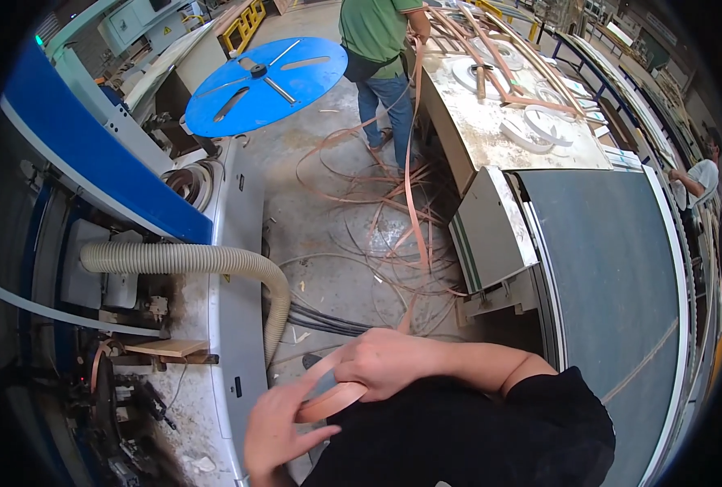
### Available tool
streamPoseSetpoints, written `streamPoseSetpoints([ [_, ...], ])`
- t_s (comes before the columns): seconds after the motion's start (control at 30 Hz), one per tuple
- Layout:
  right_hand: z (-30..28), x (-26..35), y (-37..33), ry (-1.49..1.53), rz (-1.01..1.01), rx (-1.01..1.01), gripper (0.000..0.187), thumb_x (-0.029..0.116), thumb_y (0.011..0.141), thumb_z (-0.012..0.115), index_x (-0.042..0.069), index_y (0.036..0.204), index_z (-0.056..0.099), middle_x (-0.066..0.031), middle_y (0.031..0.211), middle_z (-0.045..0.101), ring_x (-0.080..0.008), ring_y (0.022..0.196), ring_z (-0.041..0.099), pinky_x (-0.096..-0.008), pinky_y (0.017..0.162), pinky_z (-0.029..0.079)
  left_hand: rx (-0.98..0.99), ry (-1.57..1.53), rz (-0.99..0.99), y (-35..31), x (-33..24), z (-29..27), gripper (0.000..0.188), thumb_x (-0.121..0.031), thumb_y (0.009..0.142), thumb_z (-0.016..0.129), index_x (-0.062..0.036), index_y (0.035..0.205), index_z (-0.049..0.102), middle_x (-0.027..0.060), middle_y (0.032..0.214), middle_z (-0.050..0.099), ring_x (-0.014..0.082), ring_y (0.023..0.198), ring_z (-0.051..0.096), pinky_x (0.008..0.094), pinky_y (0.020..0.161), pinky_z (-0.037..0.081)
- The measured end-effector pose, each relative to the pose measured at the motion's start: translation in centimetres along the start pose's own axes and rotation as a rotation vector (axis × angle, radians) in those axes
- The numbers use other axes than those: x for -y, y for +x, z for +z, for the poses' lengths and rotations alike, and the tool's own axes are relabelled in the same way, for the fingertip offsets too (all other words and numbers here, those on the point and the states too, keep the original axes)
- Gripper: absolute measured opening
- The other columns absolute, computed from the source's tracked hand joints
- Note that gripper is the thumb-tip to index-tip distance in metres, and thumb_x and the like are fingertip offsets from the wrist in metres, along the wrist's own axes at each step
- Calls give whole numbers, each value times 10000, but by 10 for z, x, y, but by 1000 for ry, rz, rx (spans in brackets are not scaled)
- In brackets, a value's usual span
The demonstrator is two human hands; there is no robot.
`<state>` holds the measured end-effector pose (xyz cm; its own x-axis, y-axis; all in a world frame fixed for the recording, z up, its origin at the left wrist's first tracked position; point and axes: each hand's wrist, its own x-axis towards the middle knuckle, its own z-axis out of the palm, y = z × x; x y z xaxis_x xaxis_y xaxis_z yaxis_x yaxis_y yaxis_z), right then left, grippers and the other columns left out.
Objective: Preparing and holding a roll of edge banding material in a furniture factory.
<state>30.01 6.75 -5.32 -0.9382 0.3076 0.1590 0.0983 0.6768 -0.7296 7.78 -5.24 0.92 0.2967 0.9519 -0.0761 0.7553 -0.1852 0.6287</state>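
Note:
A loop of flat, pinkish-brown edge-banding strip [333, 402] is held low in front of me. My right hand [387, 363] is closed round the strip at the loop's upper right side. At its left end, my left hand [278, 424] has the band between the fingers and the outstretched thumb; some fingertips are hidden behind it. From beyond my right hand, a long strip [410, 213] runs away over the floor and up to a co-worker's hand [420, 29]. More of it lies in a loose tangle [393, 195] about that person's feet.
On my left stands a machine with a ribbed hose [182, 258] and a blue round disc [312, 71]. To the right are a dark conveyor belt [608, 268] and a worktable [450, 101] bearing strips and white rolls. Black cables [328, 323] cross the floor. Another person [696, 180] stands far right.

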Motion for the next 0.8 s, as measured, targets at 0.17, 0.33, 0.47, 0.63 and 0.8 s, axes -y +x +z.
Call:
streamPoseSetpoints([
  [0.17, -4, 5, 7, -39, 0, -6, 224, 213, 712, 712, 48, 814, 600, -132, 742, 641, -381, 740, 647, -491, 643, 499, -255, 59, 9, 5, 9, 38, 403, -365, 663, 860, -80, 895, 694, 79, 774, 677, 320, 705, 660, 397, 627, 508],
  [0.33, -19, 1, 0, 179, -182, -209, 211, 195, 760, 708, 50, 770, 555, -135, 737, 611, -362, 761, 634, -458, 698, 498, -330, 141, 167, -14, 28, 27, 291, -280, 658, 842, -100, 821, 682, 56, 699, 653, 305, 641, 645, 399, 584, 497],
  [0.47, -10, -7, 0, 45, -131, -134, 210, 193, 736, 712, 53, 781, 561, -125, 728, 608, -357, 743, 633, -455, 674, 497, -343, 137, 159, -14, 41, 27, 287, -265, 671, 836, -98, 843, 679, 58, 726, 658, 300, 672, 650, 406, 615, 509],
  [0.63, -6, -5, 5, -58, -33, -5, 209, 191, 710, 716, 57, 790, 577, -120, 747, 639, -361, 729, 642, -454, 656, 510, -305, 44, 0, 5, 9, 27, 354, -194, 672, 834, -78, 973, 689, 117, 879, 703, 340, 803, 677, 420, 707, 530],
  [0.8, -10, -2, 12, -18, -1, 66, 226, 212, 733, 712, 47, 831, 593, -134, 834, 667, -362, 787, 658, -476, 664, 517, -308, 125, -6, 7, 12, 41, 363, -212, 690, 828, -99, 1006, 689, 119, 894, 710, 339, 802, 684, 424, 710, 538],
])
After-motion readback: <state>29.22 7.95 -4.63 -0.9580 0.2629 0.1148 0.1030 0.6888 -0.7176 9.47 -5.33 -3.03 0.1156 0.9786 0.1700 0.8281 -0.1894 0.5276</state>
